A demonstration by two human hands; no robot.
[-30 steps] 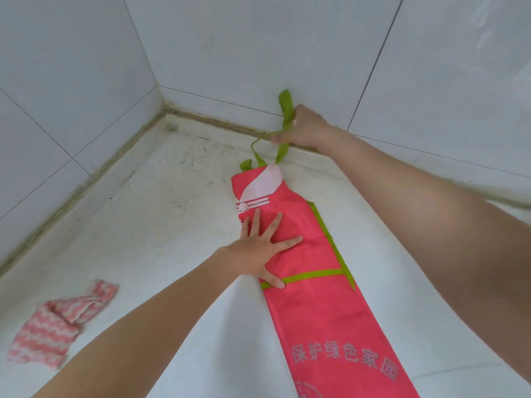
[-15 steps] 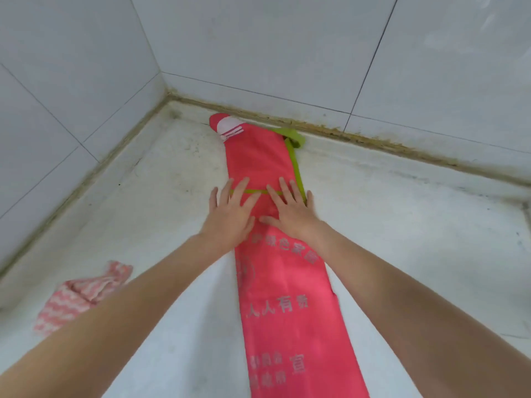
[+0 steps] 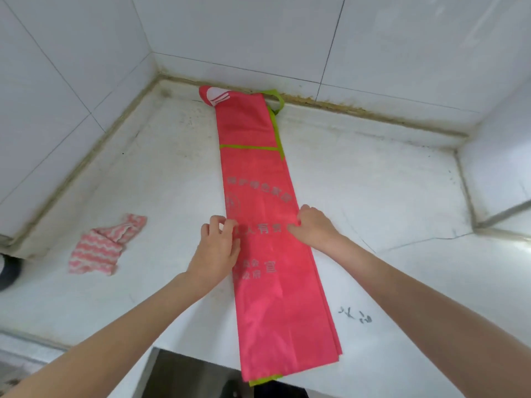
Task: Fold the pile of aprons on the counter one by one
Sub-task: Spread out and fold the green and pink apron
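We see the left hand (image 3: 216, 248) and right hand (image 3: 313, 225) seemingly pinching opposite long edges of the folded red apron (image 3: 270, 297), which overhangs the counter's (image 3: 388, 196) front edge.

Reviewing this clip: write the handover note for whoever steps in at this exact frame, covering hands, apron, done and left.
Left hand: fingers curled at the left edge of the red apron, about midway along; looks like a pinch.
Right hand: fingers curled over the apron's right edge, opposite.
Apron: folded into a long narrow strip on the white counter, far end at the back wall with the green strap beside it, near end overhanging the counter's front edge.
Done: lengthwise folding.
Left: fold the strip end to end. No other aprons are in view.
Pink striped cloth lies left, untouched.
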